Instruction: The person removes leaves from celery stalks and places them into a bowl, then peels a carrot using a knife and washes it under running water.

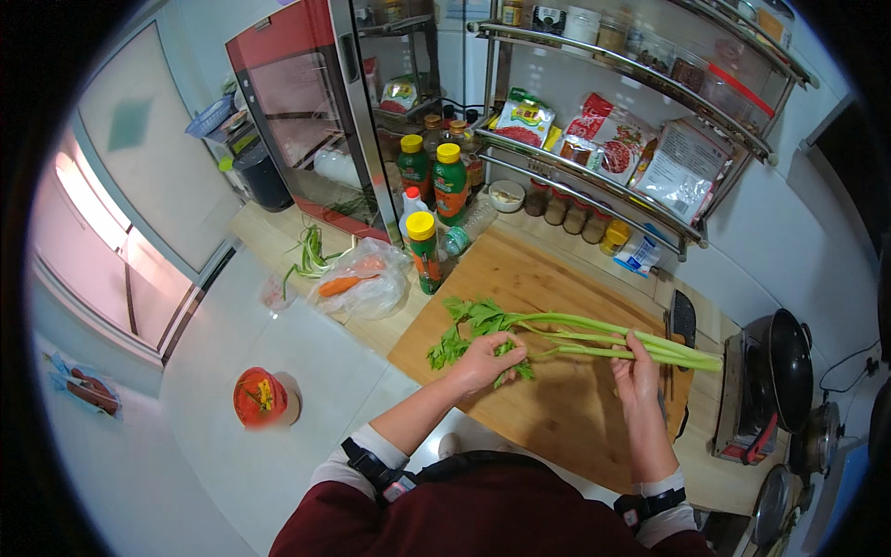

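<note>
Above a large wooden cutting board I hold long pale-green celery stalks. My right hand grips them near their thick base, which points to the right. At the leafy end, my left hand has its thumb and fingers pinched on celery leaves. Some of the leaves hang below the fingers, and more spread out to the left. Whether the pinched leaves are still joined to a stalk is hidden by the hand. A dark knife or sheath lies partly behind the stalks at the board's right edge.
Left of the board lies a plastic bag with carrots, beside green onions. Yellow-capped bottles stand at its far left corner. A black wok sits on a portable stove at right. A red-lined bin stands on the floor.
</note>
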`<control>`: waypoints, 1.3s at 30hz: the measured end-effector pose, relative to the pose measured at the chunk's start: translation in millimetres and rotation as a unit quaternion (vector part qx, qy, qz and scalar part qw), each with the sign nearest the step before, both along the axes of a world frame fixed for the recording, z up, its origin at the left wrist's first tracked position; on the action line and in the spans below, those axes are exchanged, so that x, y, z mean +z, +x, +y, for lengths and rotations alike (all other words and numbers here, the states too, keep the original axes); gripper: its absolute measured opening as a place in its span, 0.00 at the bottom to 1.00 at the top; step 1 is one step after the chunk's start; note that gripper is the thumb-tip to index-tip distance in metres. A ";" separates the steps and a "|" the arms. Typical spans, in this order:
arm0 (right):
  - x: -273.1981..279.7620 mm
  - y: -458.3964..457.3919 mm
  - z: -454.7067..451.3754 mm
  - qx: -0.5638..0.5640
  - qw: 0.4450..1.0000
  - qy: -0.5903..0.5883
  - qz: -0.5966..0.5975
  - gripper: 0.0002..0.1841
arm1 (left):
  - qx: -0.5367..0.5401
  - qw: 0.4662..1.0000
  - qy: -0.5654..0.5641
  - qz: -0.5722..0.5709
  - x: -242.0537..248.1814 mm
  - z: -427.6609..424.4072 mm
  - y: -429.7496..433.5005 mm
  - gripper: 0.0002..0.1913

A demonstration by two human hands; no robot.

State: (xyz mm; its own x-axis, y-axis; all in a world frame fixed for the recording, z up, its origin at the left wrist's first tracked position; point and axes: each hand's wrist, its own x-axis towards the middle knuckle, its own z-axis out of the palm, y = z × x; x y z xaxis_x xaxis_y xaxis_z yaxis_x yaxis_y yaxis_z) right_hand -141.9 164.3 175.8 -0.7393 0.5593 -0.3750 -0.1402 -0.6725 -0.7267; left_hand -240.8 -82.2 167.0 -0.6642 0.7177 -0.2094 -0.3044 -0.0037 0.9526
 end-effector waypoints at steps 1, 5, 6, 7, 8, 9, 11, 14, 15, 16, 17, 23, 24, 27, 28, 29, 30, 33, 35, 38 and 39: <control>-0.2 -0.9 -0.8 0.008 1.000 0.001 0.000 0.17 | 0.000 1.000 0.010 -0.018 0.7 3.0 0.8 0.07; 0.9 -2.7 -5.3 0.027 1.000 0.010 -0.008 0.17 | 0.000 0.999 0.020 -0.027 4.0 10.4 5.6 0.07; 0.8 -2.9 -6.8 0.032 0.999 0.009 -0.009 0.17 | -0.003 0.999 0.019 -0.031 4.9 11.3 6.9 0.07; 0.5 -3.0 -8.3 0.037 0.999 0.009 -0.009 0.17 | 0.004 0.999 0.027 -0.043 5.4 12.8 9.1 0.07; 0.1 -2.9 -9.2 0.042 0.999 0.008 -0.010 0.16 | 0.011 0.998 0.035 -0.056 5.8 14.7 11.7 0.08; -0.2 -2.7 -9.6 0.049 0.999 0.005 -0.011 0.16 | 0.017 0.997 0.044 -0.068 6.1 16.3 13.7 0.08; -1.0 -2.1 -8.4 0.063 0.998 -0.001 -0.012 0.16 | 0.010 0.996 0.049 -0.079 6.2 16.7 15.8 0.08; -1.6 -0.6 -4.3 0.076 0.997 0.005 -0.015 0.15 | 0.037 0.992 0.066 -0.103 4.8 21.4 20.9 0.08; -1.8 0.5 -2.8 0.086 0.996 0.011 -0.014 0.15 | 0.053 0.989 0.073 -0.119 4.0 23.4 23.0 0.08; -2.1 1.6 -1.3 0.095 0.995 0.014 -0.012 0.15 | 0.057 0.989 0.081 -0.112 3.2 25.1 24.9 0.08; -2.5 2.7 0.4 0.103 0.994 0.017 -0.010 0.15 | 0.061 0.988 0.090 -0.112 2.2 26.9 26.7 0.09; -13.5 7.9 9.6 0.135 0.990 0.012 0.023 0.15 | 0.073 0.992 0.056 -0.088 -5.8 34.2 33.3 0.11; -15.6 10.8 12.0 0.116 0.993 0.023 -0.002 0.15 | 0.081 0.993 0.037 -0.084 -7.0 34.7 34.3 0.11; -20.9 15.8 14.4 0.097 0.995 0.013 -0.018 0.17 | 0.075 0.995 0.018 -0.064 -8.9 31.8 40.3 0.11; -20.2 15.7 15.8 0.095 0.995 0.006 -0.021 0.18 | 0.076 0.994 0.000 -0.078 -8.5 30.3 44.2 0.10; -20.8 17.1 14.1 0.114 0.990 0.080 -0.015 0.19 | 0.066 0.997 -0.015 -0.045 -7.9 27.8 46.3 0.11; -18.9 15.2 15.0 0.081 0.996 -0.043 0.012 0.18 | 0.080 0.995 0.017 -0.066 -7.4 28.2 51.7 0.12; -15.3 13.5 7.0 0.098 0.995 0.001 -0.005 0.15 | 0.040 0.998 -0.029 0.049 -6.8 23.3 56.2 0.11; -11.9 11.4 -1.7 0.113 0.993 0.023 -0.005 0.14 | 0.022 0.995 -0.087 0.054 -8.2 19.0 54.2 0.12; -7.0 8.5 -20.4 0.116 0.993 0.001 -0.014 0.12 | 0.108 0.962 -0.053 0.246 -13.6 7.6 54.9 0.11; -5.1 7.0 -28.0 0.108 0.994 -0.015 -0.022 0.12 | 0.132 0.958 -0.034 0.253 -14.7 3.7 55.4 0.11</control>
State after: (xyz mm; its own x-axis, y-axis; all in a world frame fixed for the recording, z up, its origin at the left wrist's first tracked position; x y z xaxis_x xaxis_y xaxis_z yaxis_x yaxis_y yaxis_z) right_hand -134.9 136.3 170.7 -0.8227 0.3782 -0.4244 0.0412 -0.7050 -0.7080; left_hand -185.4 -78.4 152.3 -0.8494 0.5067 0.1473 0.2000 0.0508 0.9785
